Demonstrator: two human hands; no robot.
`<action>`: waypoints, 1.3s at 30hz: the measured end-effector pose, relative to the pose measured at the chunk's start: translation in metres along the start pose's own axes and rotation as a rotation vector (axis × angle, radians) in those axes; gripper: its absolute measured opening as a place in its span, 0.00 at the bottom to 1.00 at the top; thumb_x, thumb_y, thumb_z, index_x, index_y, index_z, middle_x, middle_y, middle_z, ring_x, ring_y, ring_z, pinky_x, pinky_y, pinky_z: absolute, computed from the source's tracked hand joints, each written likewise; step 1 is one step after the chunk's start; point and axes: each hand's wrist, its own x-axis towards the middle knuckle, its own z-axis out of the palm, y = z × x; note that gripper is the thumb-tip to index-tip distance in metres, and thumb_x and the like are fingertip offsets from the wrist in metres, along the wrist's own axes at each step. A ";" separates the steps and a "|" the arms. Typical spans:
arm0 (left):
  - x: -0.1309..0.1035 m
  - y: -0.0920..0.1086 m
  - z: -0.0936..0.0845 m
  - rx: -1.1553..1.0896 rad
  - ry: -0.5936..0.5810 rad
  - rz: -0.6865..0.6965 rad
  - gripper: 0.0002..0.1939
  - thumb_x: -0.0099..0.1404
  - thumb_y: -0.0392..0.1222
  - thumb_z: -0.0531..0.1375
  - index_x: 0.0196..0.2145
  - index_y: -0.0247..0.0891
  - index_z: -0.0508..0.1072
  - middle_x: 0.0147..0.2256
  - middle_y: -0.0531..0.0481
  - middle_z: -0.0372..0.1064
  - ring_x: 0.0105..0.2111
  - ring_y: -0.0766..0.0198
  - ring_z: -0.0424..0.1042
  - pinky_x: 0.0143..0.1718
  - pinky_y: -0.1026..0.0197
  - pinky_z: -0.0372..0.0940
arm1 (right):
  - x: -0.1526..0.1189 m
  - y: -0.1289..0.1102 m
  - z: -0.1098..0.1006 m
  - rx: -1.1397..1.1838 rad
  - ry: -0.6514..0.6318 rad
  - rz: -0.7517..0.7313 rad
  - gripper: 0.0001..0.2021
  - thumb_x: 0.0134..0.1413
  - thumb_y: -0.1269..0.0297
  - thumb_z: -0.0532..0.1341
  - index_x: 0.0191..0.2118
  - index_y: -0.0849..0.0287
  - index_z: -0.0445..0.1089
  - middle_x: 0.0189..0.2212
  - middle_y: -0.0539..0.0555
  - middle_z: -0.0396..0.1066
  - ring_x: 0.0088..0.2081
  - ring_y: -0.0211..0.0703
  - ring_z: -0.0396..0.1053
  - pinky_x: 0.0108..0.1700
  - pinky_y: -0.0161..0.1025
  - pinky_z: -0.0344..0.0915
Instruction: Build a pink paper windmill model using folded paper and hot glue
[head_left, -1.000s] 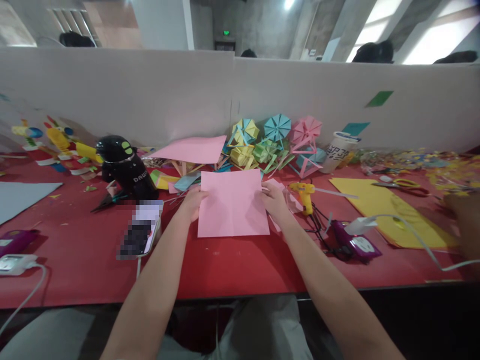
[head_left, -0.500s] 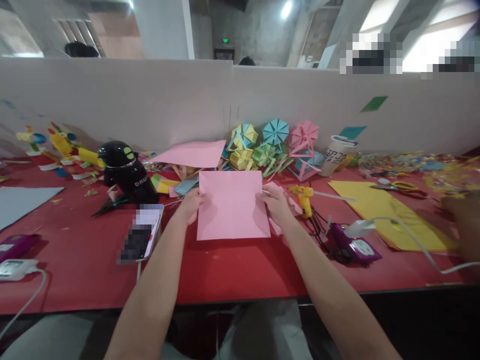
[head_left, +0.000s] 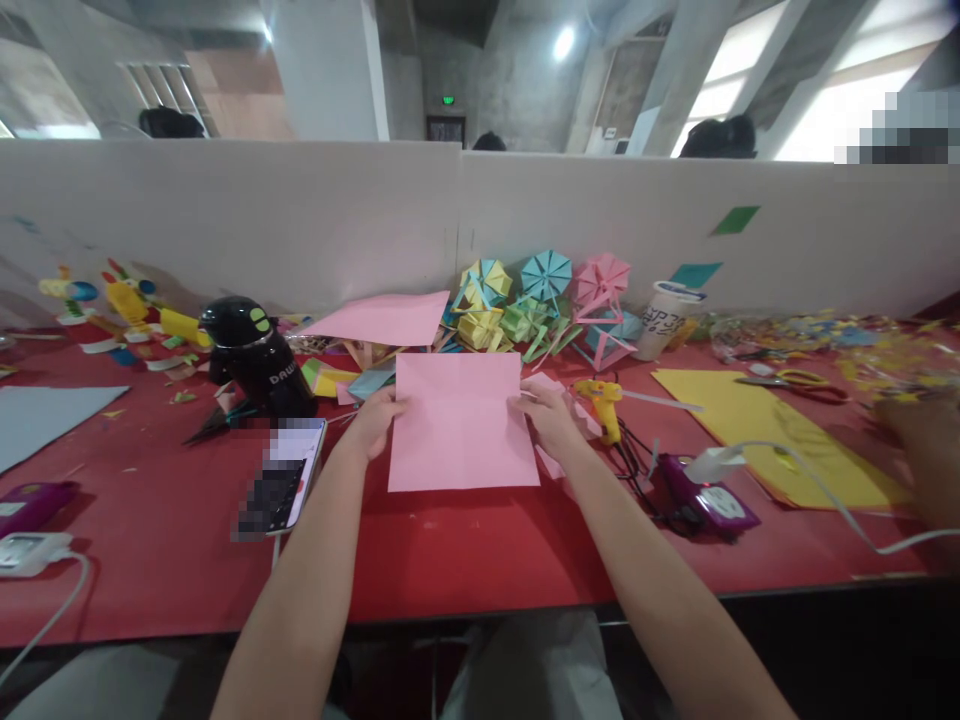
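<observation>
A square pink paper sheet with faint crease lines is held flat between my two hands, above the red table. My left hand pinches its left edge. At the right edge, my right hand grips it between thumb and fingers. Some pink paper lies partly hidden under my right hand. Behind the sheet are folded paper wheel models, among them a blue one and a pink one. Another pink sheet rests on scraps behind my left hand.
To the left are a black bottle and a phone. Rightward lie a yellow glue gun with its cable, a purple power strip, yellow paper, scissors and a cup. A white partition stands behind.
The view has tilted up slightly, so the table things sit lower in it. Both hands keep hold of the pink sheet, whose near edge looks slightly wider.
</observation>
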 end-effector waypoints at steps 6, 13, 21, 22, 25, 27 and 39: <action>-0.002 0.001 0.003 -0.039 0.048 -0.002 0.22 0.48 0.44 0.71 0.41 0.33 0.77 0.35 0.42 0.80 0.32 0.53 0.79 0.37 0.53 0.73 | -0.001 0.002 0.002 0.040 -0.006 0.041 0.20 0.36 0.59 0.70 0.40 0.56 0.71 0.33 0.51 0.78 0.33 0.44 0.75 0.38 0.41 0.69; -0.003 -0.001 0.005 0.038 0.032 -0.007 0.24 0.44 0.42 0.72 0.40 0.32 0.77 0.34 0.41 0.80 0.32 0.52 0.79 0.35 0.54 0.72 | -0.002 0.005 0.003 0.026 -0.012 0.047 0.20 0.36 0.60 0.69 0.40 0.55 0.71 0.33 0.52 0.79 0.32 0.45 0.76 0.37 0.41 0.71; 0.000 -0.006 0.006 0.032 0.001 -0.023 0.22 0.43 0.39 0.73 0.37 0.31 0.77 0.31 0.43 0.79 0.29 0.54 0.78 0.34 0.54 0.73 | 0.007 0.013 -0.002 -0.153 0.001 -0.115 0.18 0.42 0.60 0.65 0.43 0.57 0.72 0.35 0.54 0.79 0.36 0.47 0.77 0.43 0.45 0.72; 0.000 -0.006 0.008 0.019 0.012 -0.024 0.21 0.43 0.38 0.73 0.37 0.32 0.77 0.30 0.43 0.79 0.30 0.54 0.78 0.35 0.53 0.73 | 0.006 0.013 -0.001 -0.238 0.002 -0.195 0.16 0.45 0.60 0.64 0.43 0.57 0.73 0.38 0.55 0.79 0.39 0.48 0.77 0.46 0.47 0.71; 0.000 -0.006 0.012 -0.079 0.032 -0.033 0.17 0.48 0.38 0.71 0.37 0.33 0.76 0.31 0.43 0.79 0.32 0.54 0.79 0.37 0.54 0.74 | -0.001 0.008 0.005 -0.450 -0.049 -0.451 0.13 0.53 0.63 0.60 0.44 0.55 0.77 0.47 0.57 0.78 0.51 0.49 0.74 0.56 0.50 0.67; 0.001 -0.007 0.015 -0.155 0.026 -0.067 0.16 0.54 0.43 0.69 0.39 0.34 0.76 0.34 0.42 0.79 0.33 0.54 0.79 0.36 0.55 0.74 | -0.009 0.004 0.012 -0.539 -0.147 -0.577 0.14 0.56 0.65 0.58 0.44 0.53 0.78 0.50 0.57 0.76 0.55 0.49 0.71 0.60 0.51 0.63; -0.003 -0.009 0.034 -0.144 0.166 -0.040 0.09 0.52 0.35 0.67 0.33 0.33 0.73 0.28 0.47 0.76 0.27 0.58 0.76 0.31 0.56 0.73 | -0.035 0.007 0.046 -0.940 -0.474 -0.782 0.16 0.61 0.62 0.62 0.54 0.45 0.74 0.61 0.54 0.67 0.65 0.51 0.61 0.65 0.58 0.57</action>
